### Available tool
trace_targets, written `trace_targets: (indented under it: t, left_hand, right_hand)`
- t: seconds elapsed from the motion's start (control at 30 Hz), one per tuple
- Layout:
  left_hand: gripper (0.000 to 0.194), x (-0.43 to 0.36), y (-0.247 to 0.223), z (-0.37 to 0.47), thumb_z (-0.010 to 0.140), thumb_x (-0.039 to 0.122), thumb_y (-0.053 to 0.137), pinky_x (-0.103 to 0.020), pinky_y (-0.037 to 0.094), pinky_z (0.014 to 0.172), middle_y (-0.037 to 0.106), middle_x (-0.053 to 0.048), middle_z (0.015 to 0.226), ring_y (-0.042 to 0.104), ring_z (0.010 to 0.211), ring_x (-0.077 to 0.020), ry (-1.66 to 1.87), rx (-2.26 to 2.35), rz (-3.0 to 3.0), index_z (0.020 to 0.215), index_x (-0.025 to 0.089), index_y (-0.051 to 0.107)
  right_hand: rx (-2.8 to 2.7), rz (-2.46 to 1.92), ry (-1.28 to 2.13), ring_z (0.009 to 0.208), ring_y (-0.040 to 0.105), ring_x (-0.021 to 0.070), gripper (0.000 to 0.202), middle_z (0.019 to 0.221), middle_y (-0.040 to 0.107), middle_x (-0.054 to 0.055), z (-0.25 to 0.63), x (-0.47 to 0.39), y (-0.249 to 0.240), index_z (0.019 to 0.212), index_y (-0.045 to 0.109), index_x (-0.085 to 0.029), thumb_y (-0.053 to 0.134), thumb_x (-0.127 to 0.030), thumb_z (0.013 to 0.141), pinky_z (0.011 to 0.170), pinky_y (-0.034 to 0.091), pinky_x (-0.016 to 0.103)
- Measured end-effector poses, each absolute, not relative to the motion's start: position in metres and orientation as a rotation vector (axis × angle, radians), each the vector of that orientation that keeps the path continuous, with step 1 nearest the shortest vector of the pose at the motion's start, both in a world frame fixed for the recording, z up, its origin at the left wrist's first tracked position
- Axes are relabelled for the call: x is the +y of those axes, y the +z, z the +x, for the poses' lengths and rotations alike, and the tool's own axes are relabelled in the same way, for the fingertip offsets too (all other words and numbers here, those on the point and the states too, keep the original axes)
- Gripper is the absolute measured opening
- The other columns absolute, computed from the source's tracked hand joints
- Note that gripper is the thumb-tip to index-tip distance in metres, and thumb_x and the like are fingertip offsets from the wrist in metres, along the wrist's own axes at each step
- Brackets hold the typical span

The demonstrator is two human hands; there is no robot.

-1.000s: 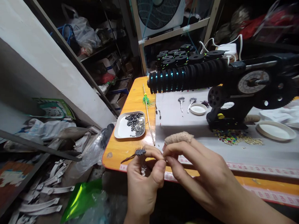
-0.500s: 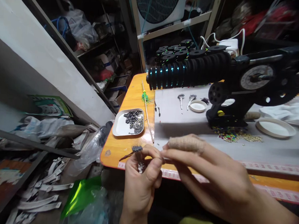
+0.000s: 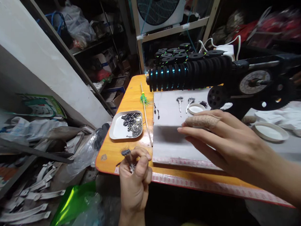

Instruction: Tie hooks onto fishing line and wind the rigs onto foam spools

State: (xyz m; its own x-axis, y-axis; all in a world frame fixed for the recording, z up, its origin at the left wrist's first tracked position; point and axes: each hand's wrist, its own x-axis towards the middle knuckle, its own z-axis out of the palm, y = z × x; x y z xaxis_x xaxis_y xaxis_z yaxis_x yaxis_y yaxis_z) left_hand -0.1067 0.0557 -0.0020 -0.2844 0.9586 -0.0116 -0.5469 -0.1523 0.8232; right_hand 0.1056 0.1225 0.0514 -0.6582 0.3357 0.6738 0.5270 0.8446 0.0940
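My left hand (image 3: 136, 171) is closed around a small bundle of fine stems topped with dark grey beads (image 3: 125, 153). The beaded head sticks up beyond the thumb, and pale silvery stems show lower down. My right hand (image 3: 214, 135) hovers over the grey-white board (image 3: 164, 143), fingers stretched out and nothing visible in them. One finger wears a beige wrap (image 3: 202, 122). Behind that hand, two similar grey-headed stem bundles (image 3: 179, 103) lie on the board beside a shallow white dish (image 3: 196, 108). The underside of my right fingers is partly hidden.
A white tray (image 3: 113, 128) with dark tube beads stands on the orange table (image 3: 131, 99). Beside it lies a thin stick with a green tuft (image 3: 144, 99). A black machine with a row of spools (image 3: 188, 74) overhangs the board. Another white dish (image 3: 270, 133) sits right.
My right hand has moved up and right, away from my left hand. My left hand keeps its hold on the beaded stem bundle and appears slightly further left.
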Motion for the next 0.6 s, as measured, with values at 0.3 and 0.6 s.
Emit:
trace_targets:
  t: [0.3, 0.6]
  left_hand:
    - [0.019, 0.066, -0.014, -0.101, 0.076, 0.025, 0.079, -0.007, 0.022, 0.033, 0.054, 0.005, 0.072, 0.02, 0.037, 0.0051, 1.669, 0.808, 0.572, 0.07, 0.015, 0.064]
    - [0.02, 0.065, -0.015, -0.102, 0.077, 0.026, 0.078, -0.008, 0.021, 0.033, 0.054, 0.005, 0.07, 0.021, 0.036, 0.0051, 1.66, 0.778, 0.55, 0.07, 0.014, 0.064]
  right_hand:
    - [-2.589, -0.369, -0.688, 0.125, 0.056, 0.0238, 0.037, 0.121, 0.068, 0.005, 0.086, 0.176, 0.097, 0.113, 0.065, -0.021, 0.033, -0.007, 0.1, 0.105, 0.048, 0.051]
    - [-2.801, -0.001, -0.547, 0.106, 0.066, 0.0193, 0.033, 0.096, 0.073, 0.003, 0.083, 0.184, 0.098, 0.094, 0.07, -0.02, 0.039, -0.01, 0.098, 0.108, 0.048, 0.047]
